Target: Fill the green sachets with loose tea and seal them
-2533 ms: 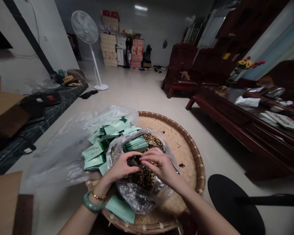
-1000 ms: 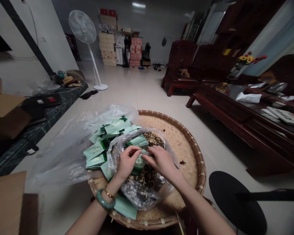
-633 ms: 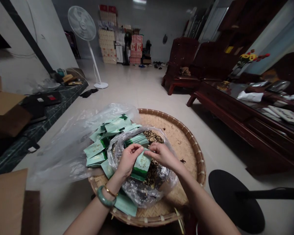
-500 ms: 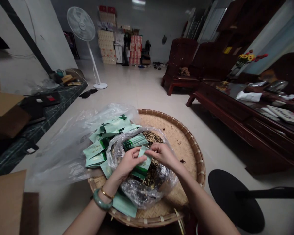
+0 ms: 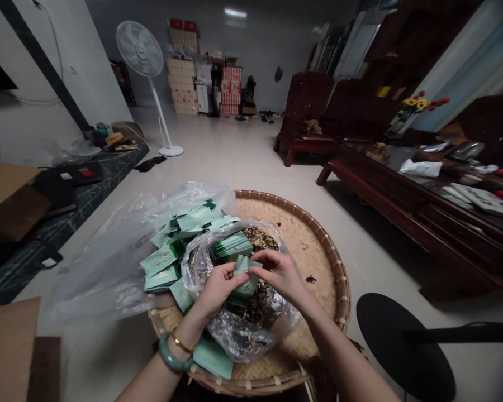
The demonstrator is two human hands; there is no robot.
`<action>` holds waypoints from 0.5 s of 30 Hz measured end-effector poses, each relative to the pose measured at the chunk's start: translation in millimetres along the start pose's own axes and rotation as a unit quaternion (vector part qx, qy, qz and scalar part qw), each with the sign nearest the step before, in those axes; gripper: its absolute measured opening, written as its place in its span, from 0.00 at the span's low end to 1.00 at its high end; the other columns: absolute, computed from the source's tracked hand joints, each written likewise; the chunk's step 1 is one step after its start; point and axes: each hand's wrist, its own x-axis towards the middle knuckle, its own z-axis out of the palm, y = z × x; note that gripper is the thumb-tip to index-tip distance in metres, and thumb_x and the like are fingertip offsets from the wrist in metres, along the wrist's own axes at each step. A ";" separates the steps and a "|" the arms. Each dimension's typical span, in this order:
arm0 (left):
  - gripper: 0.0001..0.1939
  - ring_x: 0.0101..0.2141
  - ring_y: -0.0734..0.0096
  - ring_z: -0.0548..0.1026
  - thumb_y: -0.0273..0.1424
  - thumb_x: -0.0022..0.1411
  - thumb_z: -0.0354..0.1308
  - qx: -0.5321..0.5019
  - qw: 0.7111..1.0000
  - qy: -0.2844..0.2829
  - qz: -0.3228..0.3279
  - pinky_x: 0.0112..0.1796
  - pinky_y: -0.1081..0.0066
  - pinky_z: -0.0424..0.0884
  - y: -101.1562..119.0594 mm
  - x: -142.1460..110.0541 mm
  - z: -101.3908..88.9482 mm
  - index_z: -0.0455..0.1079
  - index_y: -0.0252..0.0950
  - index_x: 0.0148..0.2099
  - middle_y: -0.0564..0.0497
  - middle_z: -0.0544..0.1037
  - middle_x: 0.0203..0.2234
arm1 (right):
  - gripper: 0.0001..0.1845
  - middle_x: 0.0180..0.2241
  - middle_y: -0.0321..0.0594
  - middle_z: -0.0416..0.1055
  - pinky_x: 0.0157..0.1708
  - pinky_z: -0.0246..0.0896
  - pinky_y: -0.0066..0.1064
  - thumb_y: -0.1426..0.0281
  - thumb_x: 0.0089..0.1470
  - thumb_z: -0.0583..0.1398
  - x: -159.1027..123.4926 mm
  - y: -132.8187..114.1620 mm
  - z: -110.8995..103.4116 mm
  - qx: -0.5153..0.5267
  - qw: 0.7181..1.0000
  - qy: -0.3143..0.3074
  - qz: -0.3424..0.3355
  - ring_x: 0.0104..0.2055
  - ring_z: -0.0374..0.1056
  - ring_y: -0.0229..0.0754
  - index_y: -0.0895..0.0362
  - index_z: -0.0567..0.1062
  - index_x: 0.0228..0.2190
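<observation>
Between my two hands is a small green packet [image 5: 246, 283], held over an opened clear plastic bag [image 5: 251, 341] of dark and pale dried bits [image 5: 260, 240]. My left hand [image 5: 218, 286] pinches the packet's left side, thumb on its face. The thumb and forefinger of my right hand [image 5: 280, 274] close on its upper right edge, where the top looks bent. A neat stack of green packets [image 5: 233, 244] lies in the bag just beyond my hands. More loose green packets [image 5: 163, 259] are heaped to the left. All this rests on a round woven bamboo tray [image 5: 318, 245].
A large clear plastic sheet [image 5: 109, 268] spreads left of the tray. At right is a round black stand base [image 5: 402, 340]; beyond it stands a dark wooden table [image 5: 385, 206]. Cardboard boxes [image 5: 8, 346] sit at left, and a white standing fan [image 5: 141, 50] is farther back.
My right hand has shifted slightly, its fingers now more curled at the packet's upper edge. The packet's top has gone from flat to bent. The view has tilted up a little.
</observation>
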 end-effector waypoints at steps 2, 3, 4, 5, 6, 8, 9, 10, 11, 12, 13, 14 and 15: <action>0.23 0.27 0.70 0.73 0.40 0.42 0.71 -0.024 1.000 0.008 0.007 0.31 0.74 0.68 -2.2 -1.8 1.7 0.77 0.29 0.38 0.51 0.79 0.25 | 0.19 0.26 0.35 0.71 0.25 0.60 0.27 0.64 0.42 0.67 -3.2 1.9 2.3 0.062 0.997 0.013 0.043 0.26 0.64 0.36 0.56 0.75 0.38; 0.23 0.27 0.70 0.74 0.41 0.43 0.71 -0.030 0.999 0.012 0.014 0.31 0.74 0.68 -3.4 -2.7 2.6 0.77 0.29 0.39 0.51 0.80 0.26 | 0.21 0.26 0.34 0.70 0.25 0.60 0.27 0.62 0.41 0.68 -4.5 3.3 3.5 0.089 0.994 0.012 0.064 0.26 0.64 0.36 0.56 0.74 0.38; 0.23 0.28 0.70 0.74 0.41 0.44 0.70 -0.032 0.999 0.015 0.021 0.32 0.74 0.69 -4.6 -3.6 3.3 0.77 0.29 0.39 0.50 0.80 0.26 | 0.21 0.25 0.34 0.70 0.25 0.61 0.27 0.61 0.39 0.68 -5.6 4.8 4.7 0.110 0.990 0.010 0.082 0.25 0.64 0.36 0.56 0.74 0.36; 0.23 0.28 0.70 0.74 0.41 0.45 0.70 -0.032 0.999 0.019 0.031 0.32 0.74 0.69 -5.8 -4.3 3.8 0.77 0.29 0.39 0.50 0.80 0.26 | 0.19 0.24 0.33 0.69 0.24 0.60 0.26 0.59 0.39 0.68 -6.7 6.2 5.9 0.127 0.987 0.008 0.098 0.24 0.64 0.35 0.57 0.75 0.32; 0.22 0.29 0.70 0.74 0.42 0.46 0.69 -0.030 0.998 0.024 0.043 0.32 0.74 0.69 -6.9 -4.9 4.1 0.77 0.30 0.39 0.50 0.80 0.27 | 0.18 0.23 0.33 0.69 0.23 0.60 0.26 0.58 0.38 0.68 -7.6 7.2 7.2 0.140 0.984 0.011 0.113 0.23 0.63 0.35 0.57 0.74 0.29; 0.21 0.29 0.70 0.74 0.42 0.49 0.67 -0.017 0.996 0.045 0.070 0.33 0.74 0.70 -9.3 -5.6 4.2 0.77 0.30 0.40 0.49 0.80 0.28 | 0.18 0.21 0.33 0.68 0.21 0.57 0.25 0.58 0.37 0.69 -9.2 8.3 9.9 0.161 0.977 0.026 0.135 0.21 0.61 0.33 0.58 0.73 0.24; 0.21 0.29 0.70 0.74 0.42 0.50 0.66 -0.007 0.995 0.062 0.084 0.32 0.74 0.70 -10.4 -5.8 4.1 0.77 0.31 0.40 0.49 0.80 0.28 | 0.18 0.20 0.33 0.68 0.20 0.56 0.25 0.57 0.37 0.69 -10.0 8.4 11.4 0.168 0.975 0.036 0.143 0.21 0.60 0.33 0.58 0.73 0.23; 0.20 0.28 0.70 0.74 0.42 0.50 0.66 0.007 0.992 0.081 0.095 0.32 0.74 0.70 -11.6 -5.9 4.1 0.77 0.31 0.39 0.49 0.80 0.28 | 0.18 0.20 0.33 0.68 0.19 0.55 0.25 0.57 0.36 0.69 -10.7 8.2 12.8 0.172 0.973 0.045 0.149 0.20 0.59 0.33 0.58 0.73 0.22; 0.19 0.28 0.70 0.74 0.42 0.50 0.65 0.021 0.989 0.100 0.105 0.31 0.75 0.69 -12.6 -6.1 4.3 0.77 0.31 0.38 0.49 0.80 0.28 | 0.18 0.19 0.33 0.68 0.19 0.54 0.25 0.57 0.36 0.69 -11.4 7.7 14.2 0.173 0.972 0.054 0.151 0.20 0.59 0.32 0.58 0.73 0.22; 0.18 0.27 0.71 0.74 0.42 0.51 0.65 0.036 0.986 0.119 0.114 0.30 0.76 0.69 -13.5 -6.5 4.8 0.77 0.31 0.36 0.49 0.80 0.27 | 0.18 0.19 0.33 0.67 0.18 0.53 0.24 0.57 0.37 0.69 -12.1 7.1 15.5 0.173 0.971 0.063 0.151 0.19 0.58 0.32 0.58 0.73 0.22; 0.17 0.26 0.71 0.73 0.41 0.50 0.65 0.048 0.982 0.136 0.122 0.29 0.76 0.69 -14.2 -7.0 5.6 0.77 0.31 0.35 0.50 0.79 0.26 | 0.18 0.18 0.32 0.67 0.18 0.53 0.24 0.57 0.37 0.68 -12.8 6.4 16.6 0.173 0.971 0.073 0.149 0.19 0.57 0.32 0.58 0.73 0.22; 0.17 0.25 0.72 0.73 0.41 0.50 0.65 0.056 0.978 0.151 0.129 0.28 0.76 0.68 -14.6 -7.7 6.7 0.77 0.31 0.33 0.50 0.79 0.24 | 0.18 0.18 0.32 0.66 0.17 0.52 0.24 0.56 0.37 0.68 -13.4 5.7 17.6 0.174 0.970 0.081 0.147 0.18 0.57 0.32 0.58 0.73 0.21; 0.16 0.24 0.73 0.72 0.41 0.51 0.64 0.060 0.976 0.163 0.134 0.27 0.77 0.67 -14.6 -8.5 8.0 0.76 0.31 0.32 0.51 0.78 0.23 | 0.18 0.17 0.32 0.66 0.17 0.52 0.24 0.56 0.38 0.68 -14.0 5.1 18.4 0.173 0.970 0.089 0.144 0.18 0.56 0.31 0.58 0.72 0.21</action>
